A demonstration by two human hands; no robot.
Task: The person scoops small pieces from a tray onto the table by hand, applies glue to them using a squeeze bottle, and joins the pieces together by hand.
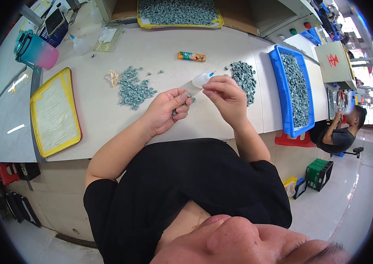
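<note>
Open tabletop [96,112] beside yellow tray [75,112], bottle [199,81] and dark pile [243,77] obstructing right

The pale table [169,46] bears a grey-green heap of pieces [134,89]; a darker heap [244,81]; a blue tray [279,90]; a yellow-rimmed tray [54,115].

Grey-green on the loose pieces [133,90], darker on the right-hand heap [244,80], blue on the bin [278,75], milky white on the bottle [200,81], orange-and-green on the slim box [191,56], turquoise-to-pink on the jug [40,50], black on the shirt [204,171].

Pale worktable [169,46], glossy grey floor [323,213]
</note>
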